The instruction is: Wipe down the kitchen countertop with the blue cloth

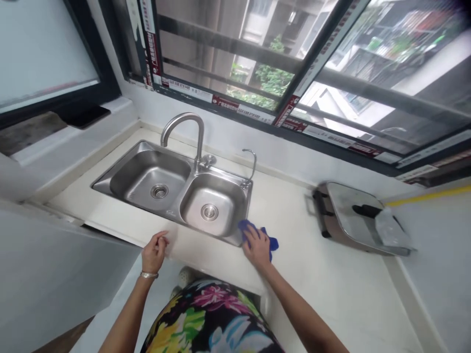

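Note:
My right hand (257,246) is on a crumpled blue cloth (273,243), pressing it down at the front right corner of the double-bowl steel sink (172,214). Part of the cloth is hidden under the palm and fingers. To the left, my left hand (154,252) is just over the front edge of the white countertop (209,249). Its fingers are loosely curled together, with nothing visible in them. A bracelet (149,275) circles that wrist. Both sink bowls show drain strainers, and no water is running.
A tall curved faucet (200,132) and a thin small spout (253,164) rise behind the sink. An electric pan with a glass lid (353,215) stands at the right, a clear plastic bag (392,228) on it. Windows line the back wall; a dark flat object (83,115) lies on the left ledge.

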Demonstrator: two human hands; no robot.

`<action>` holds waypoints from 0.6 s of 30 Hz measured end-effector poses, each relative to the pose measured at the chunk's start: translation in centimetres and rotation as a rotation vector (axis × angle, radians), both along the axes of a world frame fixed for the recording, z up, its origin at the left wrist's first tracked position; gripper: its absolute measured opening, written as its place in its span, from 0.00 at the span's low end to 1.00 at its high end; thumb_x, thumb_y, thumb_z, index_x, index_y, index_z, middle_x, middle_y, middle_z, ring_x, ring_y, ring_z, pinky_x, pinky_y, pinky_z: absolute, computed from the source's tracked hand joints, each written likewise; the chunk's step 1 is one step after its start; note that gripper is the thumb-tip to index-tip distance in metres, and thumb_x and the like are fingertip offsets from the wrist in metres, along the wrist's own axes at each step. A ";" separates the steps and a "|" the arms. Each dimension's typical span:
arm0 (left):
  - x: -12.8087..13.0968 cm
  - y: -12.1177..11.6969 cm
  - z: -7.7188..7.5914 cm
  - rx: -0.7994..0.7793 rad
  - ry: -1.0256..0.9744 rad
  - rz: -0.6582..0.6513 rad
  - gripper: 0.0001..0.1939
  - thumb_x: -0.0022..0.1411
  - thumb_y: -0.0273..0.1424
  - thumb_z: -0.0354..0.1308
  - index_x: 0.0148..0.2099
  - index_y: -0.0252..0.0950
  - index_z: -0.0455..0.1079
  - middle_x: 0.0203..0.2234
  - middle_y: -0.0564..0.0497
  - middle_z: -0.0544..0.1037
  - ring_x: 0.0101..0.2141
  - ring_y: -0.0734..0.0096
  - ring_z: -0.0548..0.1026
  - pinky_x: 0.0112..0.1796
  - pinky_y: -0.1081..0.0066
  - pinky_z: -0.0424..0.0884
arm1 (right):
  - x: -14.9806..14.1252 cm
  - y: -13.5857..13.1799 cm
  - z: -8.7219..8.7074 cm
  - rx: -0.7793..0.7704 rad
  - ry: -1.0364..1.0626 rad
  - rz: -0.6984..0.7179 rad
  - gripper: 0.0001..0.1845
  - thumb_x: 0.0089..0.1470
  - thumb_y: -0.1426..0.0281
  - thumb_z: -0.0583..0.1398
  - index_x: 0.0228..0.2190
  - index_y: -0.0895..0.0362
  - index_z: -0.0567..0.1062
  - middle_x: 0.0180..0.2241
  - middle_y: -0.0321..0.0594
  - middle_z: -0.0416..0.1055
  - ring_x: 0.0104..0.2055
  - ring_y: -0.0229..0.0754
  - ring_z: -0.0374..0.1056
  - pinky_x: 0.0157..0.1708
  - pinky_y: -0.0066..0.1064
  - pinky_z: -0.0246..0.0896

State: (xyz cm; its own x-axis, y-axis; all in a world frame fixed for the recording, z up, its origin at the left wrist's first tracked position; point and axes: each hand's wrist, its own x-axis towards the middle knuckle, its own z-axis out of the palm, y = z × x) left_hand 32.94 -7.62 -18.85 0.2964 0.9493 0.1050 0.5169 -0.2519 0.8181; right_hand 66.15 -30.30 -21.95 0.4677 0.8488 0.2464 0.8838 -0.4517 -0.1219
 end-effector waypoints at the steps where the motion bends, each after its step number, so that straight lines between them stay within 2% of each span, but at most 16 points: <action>1: 0.8 0.5 0.0 -0.032 0.016 -0.045 0.20 0.65 0.41 0.46 0.48 0.38 0.74 0.26 0.53 0.80 0.26 0.73 0.76 0.30 0.74 0.70 | -1.2 -0.9 0.1 -0.002 0.011 0.038 0.24 0.56 0.69 0.56 0.54 0.48 0.74 0.63 0.36 0.65 0.62 0.55 0.55 0.60 0.50 0.47; 4: 2.6 1.3 -0.5 -0.115 0.129 -0.092 0.18 0.64 0.38 0.48 0.48 0.40 0.75 0.29 0.54 0.82 0.29 0.71 0.77 0.34 0.73 0.70 | -4.1 -4.3 0.4 -0.019 0.016 0.109 0.27 0.54 0.69 0.56 0.56 0.47 0.72 0.63 0.35 0.64 0.62 0.55 0.56 0.65 0.55 0.40; 6: 3.3 1.5 -0.7 -0.138 0.181 -0.023 0.18 0.64 0.38 0.49 0.49 0.42 0.75 0.31 0.54 0.83 0.31 0.70 0.77 0.35 0.73 0.69 | -5.1 -7.3 0.4 -0.049 -0.004 0.128 0.29 0.54 0.70 0.56 0.58 0.46 0.70 0.64 0.35 0.63 0.63 0.56 0.55 0.67 0.59 0.33; 8: 3.8 1.8 -0.8 -0.176 0.143 0.056 0.18 0.65 0.39 0.48 0.50 0.42 0.75 0.33 0.54 0.83 0.31 0.70 0.77 0.35 0.73 0.69 | -5.1 -11.0 0.2 -0.074 -0.027 0.113 0.30 0.53 0.71 0.56 0.58 0.46 0.70 0.64 0.35 0.63 0.63 0.56 0.56 0.67 0.62 0.31; 11: 4.3 2.2 -0.6 -0.248 0.068 0.129 0.19 0.65 0.39 0.47 0.51 0.42 0.74 0.33 0.53 0.83 0.29 0.71 0.76 0.37 0.72 0.69 | -3.5 -17.1 -0.5 -0.065 -0.058 -0.016 0.29 0.53 0.70 0.55 0.57 0.47 0.70 0.63 0.37 0.64 0.62 0.56 0.59 0.65 0.60 0.41; 14: 4.9 2.1 -0.2 -0.206 0.251 0.176 0.19 0.65 0.39 0.48 0.51 0.44 0.76 0.34 0.52 0.83 0.30 0.67 0.75 0.35 0.69 0.66 | -1.4 -21.9 -1.4 -0.032 -0.098 -0.199 0.29 0.54 0.69 0.55 0.57 0.47 0.70 0.62 0.40 0.65 0.59 0.58 0.62 0.59 0.56 0.54; 16: 5.3 1.8 0.1 -0.154 0.384 0.181 0.19 0.64 0.39 0.49 0.51 0.46 0.76 0.34 0.51 0.83 0.30 0.65 0.74 0.32 0.68 0.62 | -0.4 -23.4 -2.0 -0.003 -0.129 -0.318 0.31 0.54 0.68 0.55 0.59 0.47 0.68 0.61 0.41 0.66 0.58 0.60 0.62 0.56 0.55 0.57; 18: 5.6 1.5 0.2 -0.124 0.427 0.181 0.19 0.64 0.39 0.49 0.51 0.46 0.77 0.34 0.50 0.83 0.29 0.65 0.73 0.31 0.68 0.60 | 0.2 -23.2 -2.3 0.032 -0.154 -0.421 0.33 0.54 0.67 0.54 0.62 0.47 0.65 0.61 0.43 0.66 0.57 0.62 0.63 0.54 0.56 0.59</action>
State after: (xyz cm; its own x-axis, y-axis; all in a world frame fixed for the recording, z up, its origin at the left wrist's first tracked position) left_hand 38.49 -6.08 -18.68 0.1173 0.9873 -0.1073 0.8398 -0.0409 0.5413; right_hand 66.34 -53.49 -24.28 0.7262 0.5832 0.3639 0.6330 -0.7738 -0.0230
